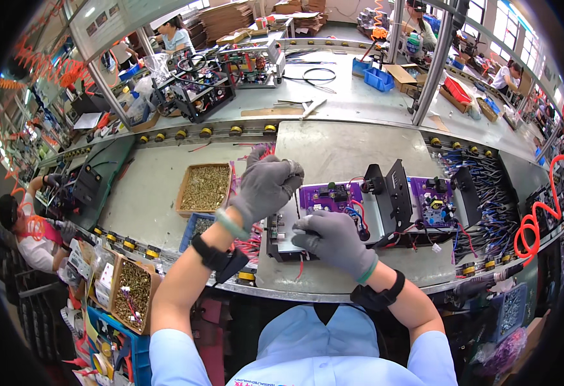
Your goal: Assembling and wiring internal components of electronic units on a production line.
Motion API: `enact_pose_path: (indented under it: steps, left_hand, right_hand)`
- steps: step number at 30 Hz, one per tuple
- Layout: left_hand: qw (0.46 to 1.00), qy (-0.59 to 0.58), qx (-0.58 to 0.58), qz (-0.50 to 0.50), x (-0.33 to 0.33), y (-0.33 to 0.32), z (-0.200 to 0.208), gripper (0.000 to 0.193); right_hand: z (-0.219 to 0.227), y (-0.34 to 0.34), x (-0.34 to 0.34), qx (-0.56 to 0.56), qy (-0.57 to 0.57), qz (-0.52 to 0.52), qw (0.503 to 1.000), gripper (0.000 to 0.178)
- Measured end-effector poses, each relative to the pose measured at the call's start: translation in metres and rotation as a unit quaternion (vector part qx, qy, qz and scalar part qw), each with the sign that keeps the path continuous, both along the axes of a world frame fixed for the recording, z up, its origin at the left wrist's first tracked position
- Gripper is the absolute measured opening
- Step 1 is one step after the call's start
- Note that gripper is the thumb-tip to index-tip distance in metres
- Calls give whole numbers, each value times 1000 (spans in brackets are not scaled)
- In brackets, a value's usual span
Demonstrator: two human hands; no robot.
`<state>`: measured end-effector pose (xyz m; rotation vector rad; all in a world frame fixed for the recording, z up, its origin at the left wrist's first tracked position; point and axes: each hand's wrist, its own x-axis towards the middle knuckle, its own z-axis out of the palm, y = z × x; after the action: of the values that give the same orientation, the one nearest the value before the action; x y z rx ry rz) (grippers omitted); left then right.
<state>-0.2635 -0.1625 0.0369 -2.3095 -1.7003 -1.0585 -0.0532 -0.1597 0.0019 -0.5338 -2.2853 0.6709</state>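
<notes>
My left hand (266, 186), in a grey glove, is raised with thumb and fingers pinched together. A thin dark wire (297, 204) runs down from its fingertips. My right hand (340, 243), gloved alike, is closed low over the left end of an open metal chassis (282, 241); its fingers hide whatever they pinch. Inside that chassis sits a purple circuit board (333, 196) with red and blue wires. To the right, a black upright panel (398, 196) stands beside a second chassis with another purple board (433, 202).
A cardboard box of small brass-coloured parts (205, 188) lies left of my left hand, with a blue bin (198, 228) below it. Bundled cables (481, 193) cover the right side. A coiled red air hose (539, 222) hangs at right. Another person (34, 231) works at far left.
</notes>
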Motion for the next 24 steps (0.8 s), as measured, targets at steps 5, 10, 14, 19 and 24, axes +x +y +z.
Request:
enact_pose_path:
  steps: [5,10,14,19,24]
  left_hand:
    - [921,-352,-157,-60,-4,10,-32,11]
    - [885,-432,-160,-68,-5,4,-38,13]
    - [876,-442,-190,-40,-4,2,-35,13]
    - [878,-440,-187,-39,-3,0,-34,14]
    - [871,-452,-188,-39,-3,-1,-34,14]
  right_hand:
    - [-5,8,-17,148,-125,30,980,19]
    - [-4,4,-22,205,-187,19,960,16]
    - [-6,7,-20,172,-171,27,970,17]
    - [-5,13,-19,165,-158,56,972,21]
    - [-2,12,-19,170,-177,59,968,21]
